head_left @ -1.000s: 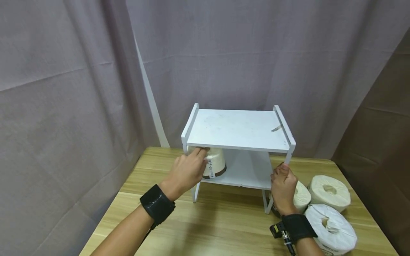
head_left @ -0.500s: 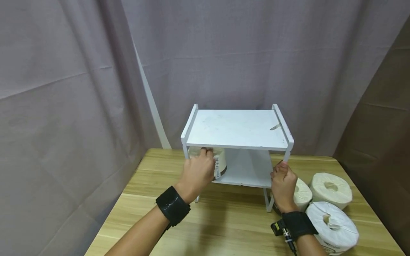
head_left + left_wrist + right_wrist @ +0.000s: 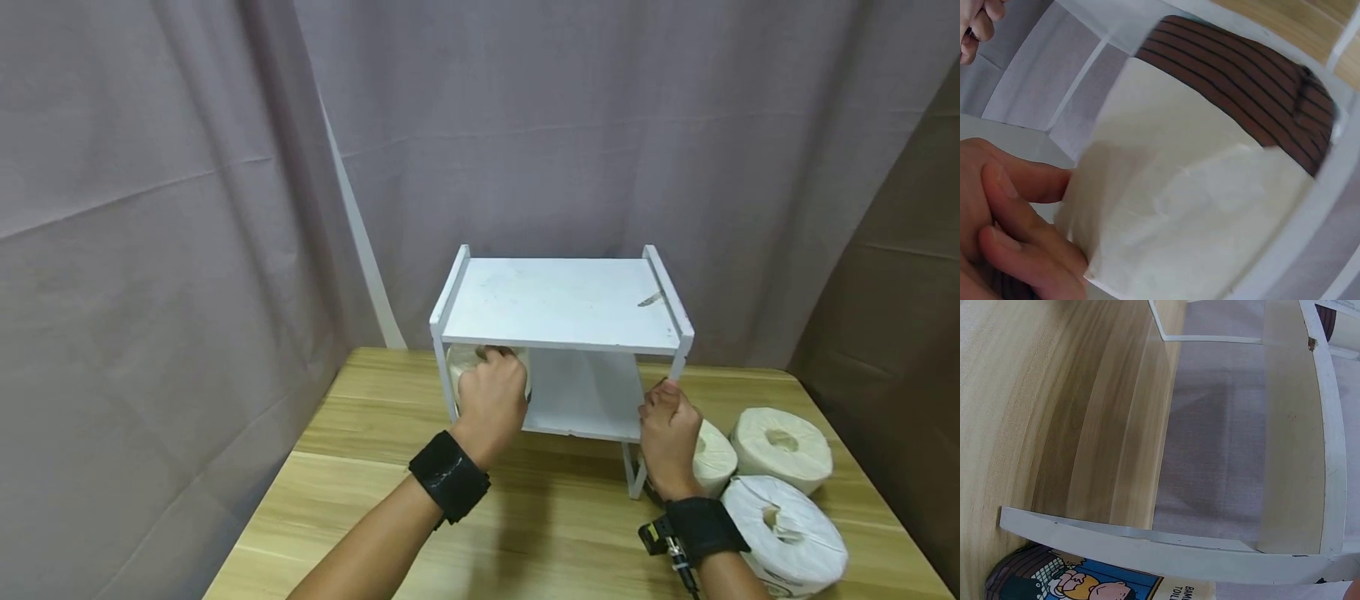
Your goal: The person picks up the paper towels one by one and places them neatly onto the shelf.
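Observation:
A two-tier white shelf [image 3: 558, 304] stands on the wooden table. On its lower tier, at the left end, sits a cream-wrapped toilet roll [image 3: 463, 358] with a brown striped base [image 3: 1235, 81]. My left hand [image 3: 493, 396] reaches under the top board and grips the roll's upper edge beside its hole. Up close in the left wrist view, curled fingers [image 3: 1029, 240] lie against the wrapper, their tips partly hidden. With my right hand [image 3: 670, 433] I hold the shelf's right front upright, just under the top board.
Right of the shelf stand a white-wrapped roll [image 3: 787, 546], a cream roll [image 3: 798, 458] and another cream roll [image 3: 716, 458] partly behind my right hand. A cartoon-printed wrapper [image 3: 1097, 581] shows behind the shelf leg [image 3: 1147, 556]. Grey curtains [image 3: 525, 125] hang behind the table.
My left hand has moved right across the front of the toilet roll. The roll's printed label shifted right and is now out of sight. My right hand stays on the upright.

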{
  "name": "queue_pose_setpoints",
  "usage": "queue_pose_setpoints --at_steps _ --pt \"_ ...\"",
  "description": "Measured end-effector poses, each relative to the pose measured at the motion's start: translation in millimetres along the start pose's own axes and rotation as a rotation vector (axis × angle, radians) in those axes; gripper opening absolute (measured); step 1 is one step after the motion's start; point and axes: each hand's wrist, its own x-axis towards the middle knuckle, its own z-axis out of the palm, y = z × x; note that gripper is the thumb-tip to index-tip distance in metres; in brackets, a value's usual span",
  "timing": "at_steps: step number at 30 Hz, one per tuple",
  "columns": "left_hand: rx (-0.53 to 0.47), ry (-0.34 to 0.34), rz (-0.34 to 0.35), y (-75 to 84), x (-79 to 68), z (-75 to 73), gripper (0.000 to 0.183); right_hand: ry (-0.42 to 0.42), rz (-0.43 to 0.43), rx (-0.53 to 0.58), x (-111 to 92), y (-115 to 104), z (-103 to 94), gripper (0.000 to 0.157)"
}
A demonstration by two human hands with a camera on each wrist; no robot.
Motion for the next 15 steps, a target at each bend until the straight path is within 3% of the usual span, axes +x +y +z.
queue_pose_setpoints --at_steps 9,15 --pt "0.065 0.005 -0.036 11.1 0.7 0.0 0.025 -0.009 -0.009 -0.031 -0.4 6.4 -4.2 0.047" --pt "-0.01 -0.022 0.023 -11.5 -3.0 -3.2 0.03 -0.011 -0.02 -0.002 2.5 5.4 -2.4 0.044"
